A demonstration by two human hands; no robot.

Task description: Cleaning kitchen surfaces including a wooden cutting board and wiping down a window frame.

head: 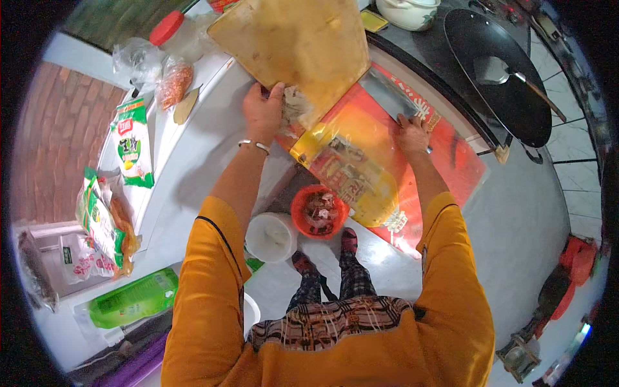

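My left hand (262,112), with a silver bracelet at the wrist, grips the lower corner of a worn yellowish cutting board (300,38). Beside the thumb, a grey crumpled piece (296,105) lies against that corner; what it is cannot be told. Past the board's lower edge spreads a red and yellow printed plastic sheet (355,186). My right hand (412,135) is over the sheet, fingers bent, at the end of a flat grey, blade-like piece (387,92). Its grip is partly hidden. Below the sheet's edge stands an orange-red bin (319,213) with scraps inside.
A white bucket (272,238) stands beside the bin. At right, a black wok (498,77) holds a wooden-handled spatula (491,71), near a white pot (408,12). Along the left ledge lie a white-green packet (133,142), a bag of reddish food (175,83) and a green package (135,297).
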